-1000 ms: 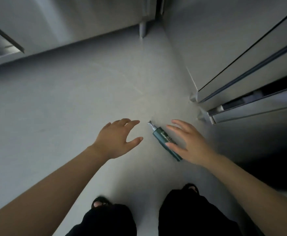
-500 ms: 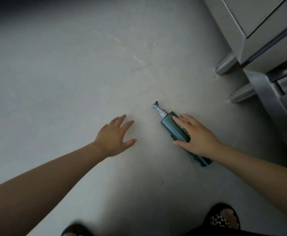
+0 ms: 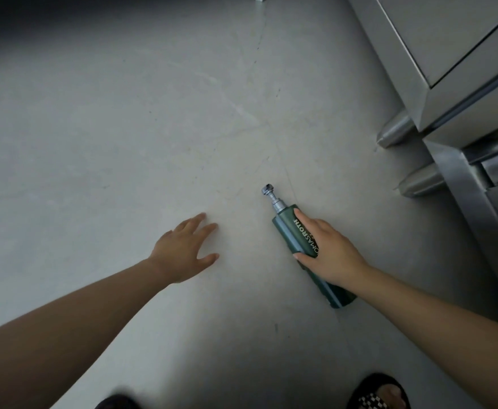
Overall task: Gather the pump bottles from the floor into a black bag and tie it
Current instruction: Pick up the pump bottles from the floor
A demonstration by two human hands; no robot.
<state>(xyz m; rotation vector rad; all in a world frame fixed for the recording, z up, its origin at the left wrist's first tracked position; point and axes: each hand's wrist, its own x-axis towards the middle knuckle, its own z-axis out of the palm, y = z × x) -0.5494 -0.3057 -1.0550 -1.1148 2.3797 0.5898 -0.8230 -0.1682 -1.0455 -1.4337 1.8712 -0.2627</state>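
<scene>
A dark green pump bottle point(image 3: 292, 231) with a silver pump head lies on the grey floor, pump pointing away from me. My right hand point(image 3: 330, 252) is laid over its middle, fingers and thumb wrapped around its body; the bottle's lower part shows past my wrist. To the left of the bottle my left hand point(image 3: 183, 249) hovers over bare floor with spread fingers, holding nothing. No black bag is in view.
Stainless steel cabinets point(image 3: 448, 54) stand at the right on round metal feet point(image 3: 395, 134), close to the bottle. My sandalled foot point(image 3: 380, 394) shows at the bottom right edge. Bare grey floor point(image 3: 124, 128) stretches left and ahead.
My head has dropped closer to the floor. My right hand went from reaching beside the bottle to closing over its body. The left hand stayed open to the left.
</scene>
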